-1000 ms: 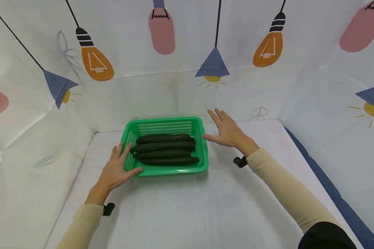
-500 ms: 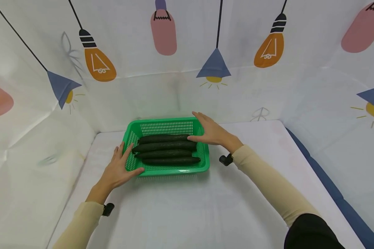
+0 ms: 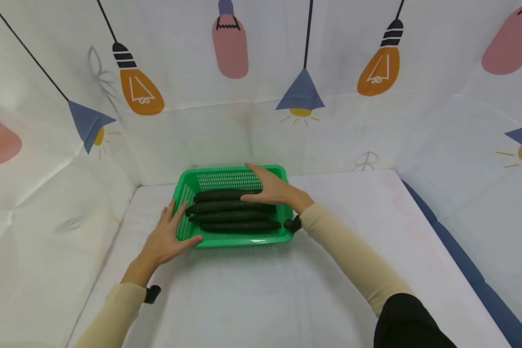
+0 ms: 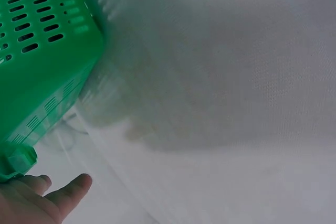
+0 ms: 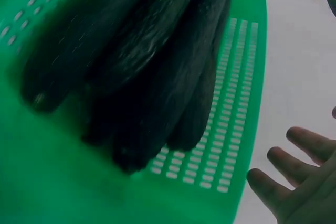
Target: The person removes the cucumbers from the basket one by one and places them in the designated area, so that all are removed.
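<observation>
A green plastic basket [image 3: 248,239] with slotted walls holds several long dark green cucumbers [image 3: 230,217], laid side by side. My left hand [image 3: 163,240] rests at the basket's left end with its fingers spread along the rim and its thumb by the near left corner. The left wrist view shows fingertips [image 4: 79,184] beside the basket's outer wall. Over the basket's right part hovers my right hand [image 3: 275,189], fingers extended, overlapping the right ends of the far cucumbers. In the right wrist view, straight fingers [image 5: 268,184] stand apart from the cucumbers [image 5: 157,93].
The basket stands near the back of a table with a white cloth [image 3: 252,295]. A white curtain [image 3: 191,130] printed with lamps and bulbs hangs close behind and along the sides. Blue fabric [image 3: 461,256] runs beside the table's right edge.
My right hand has moved left, from beyond the basket's right end to over the cucumbers. My left hand has stayed at the left rim, and the basket has not moved.
</observation>
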{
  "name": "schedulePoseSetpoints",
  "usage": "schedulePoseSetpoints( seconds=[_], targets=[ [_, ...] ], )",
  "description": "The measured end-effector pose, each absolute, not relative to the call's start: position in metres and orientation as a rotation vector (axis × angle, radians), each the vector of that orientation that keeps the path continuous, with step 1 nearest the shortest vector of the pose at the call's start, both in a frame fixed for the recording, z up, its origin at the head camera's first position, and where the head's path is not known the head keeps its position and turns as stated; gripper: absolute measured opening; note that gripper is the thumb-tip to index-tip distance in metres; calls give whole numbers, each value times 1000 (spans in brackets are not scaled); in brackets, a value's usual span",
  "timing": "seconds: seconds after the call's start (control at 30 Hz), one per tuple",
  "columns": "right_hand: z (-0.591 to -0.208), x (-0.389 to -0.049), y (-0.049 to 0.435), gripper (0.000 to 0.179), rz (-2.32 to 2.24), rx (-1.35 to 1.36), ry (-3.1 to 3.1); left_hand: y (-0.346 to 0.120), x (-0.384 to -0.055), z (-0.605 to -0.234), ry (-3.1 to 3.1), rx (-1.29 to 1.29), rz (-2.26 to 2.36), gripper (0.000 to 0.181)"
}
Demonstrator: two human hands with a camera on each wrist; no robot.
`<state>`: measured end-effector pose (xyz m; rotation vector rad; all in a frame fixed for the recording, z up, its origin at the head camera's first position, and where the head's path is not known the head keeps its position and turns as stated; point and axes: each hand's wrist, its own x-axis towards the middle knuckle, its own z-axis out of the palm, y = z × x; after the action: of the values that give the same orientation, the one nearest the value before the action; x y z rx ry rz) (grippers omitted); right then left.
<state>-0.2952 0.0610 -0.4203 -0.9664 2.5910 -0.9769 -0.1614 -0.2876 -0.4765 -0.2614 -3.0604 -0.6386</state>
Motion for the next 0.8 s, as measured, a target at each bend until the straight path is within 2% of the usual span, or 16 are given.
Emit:
schedulePoseSetpoints(
  seconds=[0.8],
  targets=[
    [-441, -295, 21, 98, -1038, -951, 2458, -286, -164, -483, -3008, -269, -673, 108]
  ],
)
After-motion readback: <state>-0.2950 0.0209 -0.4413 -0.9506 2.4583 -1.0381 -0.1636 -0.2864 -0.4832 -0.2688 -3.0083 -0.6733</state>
